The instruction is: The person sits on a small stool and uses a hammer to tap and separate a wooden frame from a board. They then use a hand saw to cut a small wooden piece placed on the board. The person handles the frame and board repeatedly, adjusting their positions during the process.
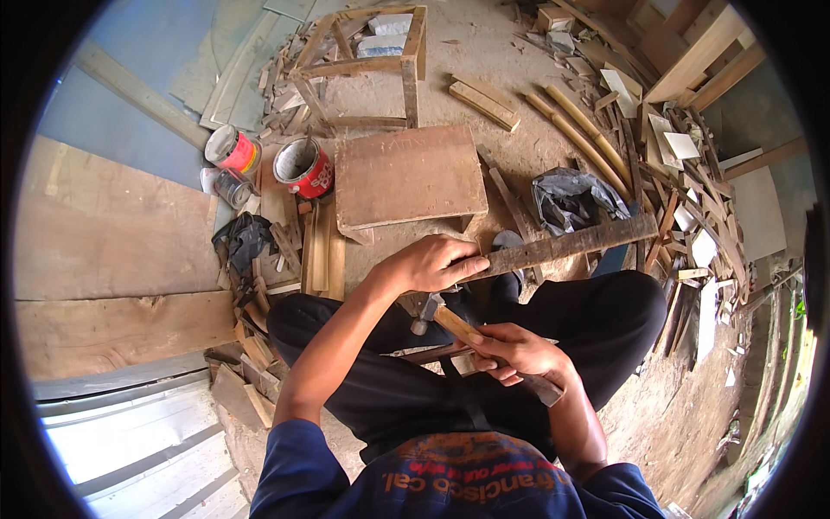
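Note:
My left hand [432,262] is closed round the left end of a dark, weathered wooden strip [575,244]. The strip reaches out to the right, over my right knee. Just below it, my right hand [517,350] grips a hammer [456,326] by its wooden handle. The metal hammer head [423,315] points up and left, close under my left wrist. Another thin piece of wood [428,354] lies across my lap, partly behind the right hand. In front of me stands a low wooden stool [410,177] with a flat brown top.
Red paint cans [303,168] stand left of the stool. Beyond it is a bare wooden frame [359,65]. A black plastic bag [577,201] lies to the right, near bamboo poles [584,138]. Scrap wood [692,208] is heaped along the right side, and plywood [112,225] stands at the left.

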`<state>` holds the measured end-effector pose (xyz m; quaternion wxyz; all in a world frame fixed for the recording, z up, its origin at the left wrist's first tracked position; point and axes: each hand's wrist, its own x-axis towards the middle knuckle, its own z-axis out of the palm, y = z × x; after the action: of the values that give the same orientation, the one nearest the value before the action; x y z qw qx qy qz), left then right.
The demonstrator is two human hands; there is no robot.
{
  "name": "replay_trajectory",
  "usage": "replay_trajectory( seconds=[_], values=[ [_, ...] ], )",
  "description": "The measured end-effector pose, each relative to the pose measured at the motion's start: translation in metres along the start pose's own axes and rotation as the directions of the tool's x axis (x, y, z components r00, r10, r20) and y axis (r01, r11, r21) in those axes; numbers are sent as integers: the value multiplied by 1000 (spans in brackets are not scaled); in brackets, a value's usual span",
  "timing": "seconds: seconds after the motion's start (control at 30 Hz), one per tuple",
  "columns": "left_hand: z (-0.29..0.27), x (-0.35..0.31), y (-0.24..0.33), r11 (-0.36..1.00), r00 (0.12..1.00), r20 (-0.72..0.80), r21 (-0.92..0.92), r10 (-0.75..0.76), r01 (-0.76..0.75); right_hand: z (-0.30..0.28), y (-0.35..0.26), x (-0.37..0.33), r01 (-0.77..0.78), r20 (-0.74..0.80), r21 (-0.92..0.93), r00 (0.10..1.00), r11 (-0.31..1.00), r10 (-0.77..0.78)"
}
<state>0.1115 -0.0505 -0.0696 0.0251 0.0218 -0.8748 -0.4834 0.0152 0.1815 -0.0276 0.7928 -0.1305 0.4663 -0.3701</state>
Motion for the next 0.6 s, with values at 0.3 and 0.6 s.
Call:
replay_trajectory(
  seconds=[0.3,0.6],
  values=[
    [15,-6,-12,997,971,-227,-16,-71,69,-7,13,3,105,-51,-53,993,993,-108],
    [21,3,-57,852,538,-681,-502,-496,151,7,28,7,506,-327,-148,786,850,-525]
  ],
)
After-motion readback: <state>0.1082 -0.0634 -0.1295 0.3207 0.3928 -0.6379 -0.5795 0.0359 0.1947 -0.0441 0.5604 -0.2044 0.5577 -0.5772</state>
